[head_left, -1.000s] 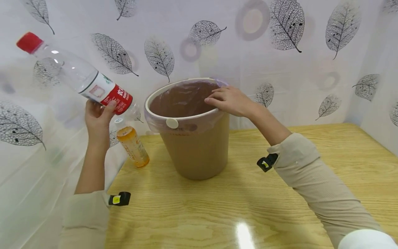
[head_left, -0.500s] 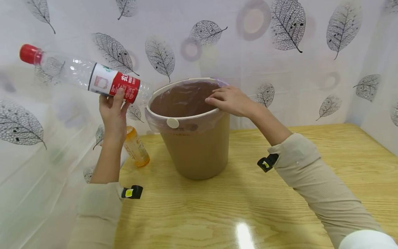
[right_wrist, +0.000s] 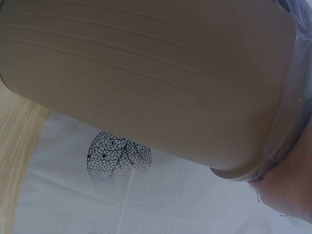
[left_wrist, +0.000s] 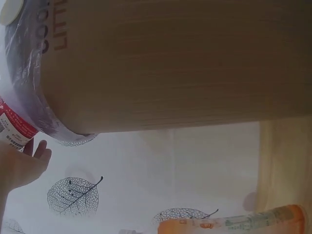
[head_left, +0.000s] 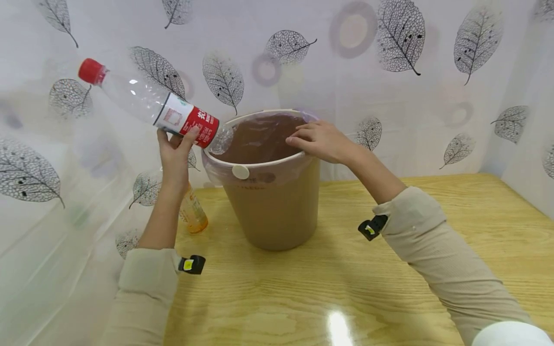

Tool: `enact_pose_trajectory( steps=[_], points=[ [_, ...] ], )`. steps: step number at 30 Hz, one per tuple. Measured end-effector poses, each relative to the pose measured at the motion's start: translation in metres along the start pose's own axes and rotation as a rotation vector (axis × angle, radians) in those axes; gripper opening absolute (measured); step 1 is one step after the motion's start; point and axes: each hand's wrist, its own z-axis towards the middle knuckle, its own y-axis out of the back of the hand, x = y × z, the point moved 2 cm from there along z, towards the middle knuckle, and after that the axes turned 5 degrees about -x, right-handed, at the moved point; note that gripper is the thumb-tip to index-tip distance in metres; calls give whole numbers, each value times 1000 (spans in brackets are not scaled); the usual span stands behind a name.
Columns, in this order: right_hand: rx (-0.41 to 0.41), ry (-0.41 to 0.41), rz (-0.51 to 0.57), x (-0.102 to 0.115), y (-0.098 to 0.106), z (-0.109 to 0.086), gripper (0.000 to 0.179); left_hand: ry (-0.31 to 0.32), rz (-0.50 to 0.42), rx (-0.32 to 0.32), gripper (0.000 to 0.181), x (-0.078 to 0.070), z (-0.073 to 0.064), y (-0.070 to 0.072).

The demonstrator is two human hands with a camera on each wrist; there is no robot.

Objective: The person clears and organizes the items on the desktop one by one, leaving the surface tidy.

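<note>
My left hand (head_left: 175,156) grips a large clear plastic bottle (head_left: 149,103) near its base. The bottle has a red cap and a red-and-white label. It is tilted, cap up to the left, its base over the left rim of the brown trash can (head_left: 277,206). In the left wrist view, the label end of the bottle (left_wrist: 14,129) overlaps the can's rim. On the can's right rim rests my right hand (head_left: 322,139), fingers reaching over the opening and holding nothing. A thin plastic liner (head_left: 303,166) folds over the can's rim.
Behind my left forearm, an orange-tinted bottle (head_left: 193,214) stands on the wooden table (head_left: 277,293) left of the can. A leaf-patterned curtain (head_left: 415,110) hangs at the back and sides. A white rounded object (head_left: 510,335) shows at the lower right.
My left hand has moved right with the clear bottle, bringing its base over the can's left rim. My forearm now covers part of the orange-tinted bottle. The right hand has stayed in place.
</note>
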Motion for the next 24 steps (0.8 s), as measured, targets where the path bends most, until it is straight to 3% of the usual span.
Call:
enact_pose_trajectory(
  steps=[13,18,24],
  points=[
    [-1,5,0,1,-1,0,45,123,207,78,63,5,5,-4],
    [-2,7,0,1,-1,0,45,187,324,108,73,4,7,-6],
    [4,3,-3,2,0,0,45,196,294,103,73,-1,6,-5]
  ],
)
